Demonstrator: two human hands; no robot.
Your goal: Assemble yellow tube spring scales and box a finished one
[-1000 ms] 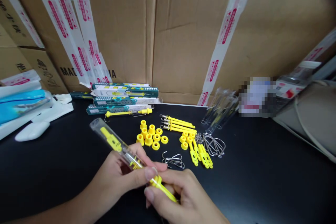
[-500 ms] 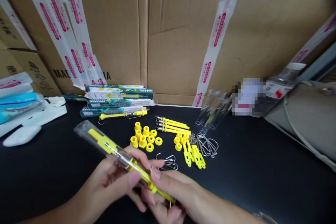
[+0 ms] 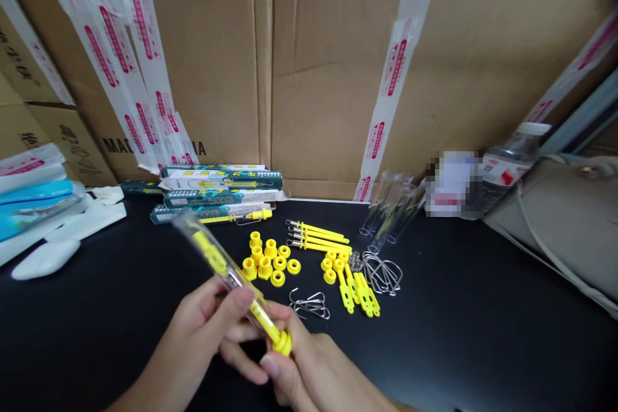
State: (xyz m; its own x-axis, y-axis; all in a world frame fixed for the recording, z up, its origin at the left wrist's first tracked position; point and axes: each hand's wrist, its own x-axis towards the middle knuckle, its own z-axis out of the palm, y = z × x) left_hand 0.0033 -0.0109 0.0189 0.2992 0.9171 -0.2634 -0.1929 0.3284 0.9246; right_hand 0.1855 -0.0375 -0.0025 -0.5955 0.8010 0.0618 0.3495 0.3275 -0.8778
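Observation:
My left hand (image 3: 207, 328) grips a clear plastic tube (image 3: 212, 257) with a yellow plunger inside, slanting up to the left. My right hand (image 3: 309, 370) pinches the yellow cap (image 3: 282, 341) at the tube's lower end. Both hands are low in the head view, over a black table (image 3: 483, 335). Just beyond them lie yellow caps and rings (image 3: 268, 261), yellow rods (image 3: 321, 237), yellow hooked pieces (image 3: 360, 286) and wire hooks (image 3: 309, 302).
Green and white product boxes (image 3: 222, 190) with one finished yellow tube lie at the back. Clear empty tubes (image 3: 393, 212) and more wire hooks (image 3: 383, 273) sit to the right. Taped cardboard cartons (image 3: 313, 58) form a wall behind. A white mouse (image 3: 46, 259) and packets sit left, a bag (image 3: 570, 219) right.
The yellow rod that stuck out of the tube's lower end has gone in, so only the cap shows. The tube has tilted steeper and my right hand has shifted under its end.

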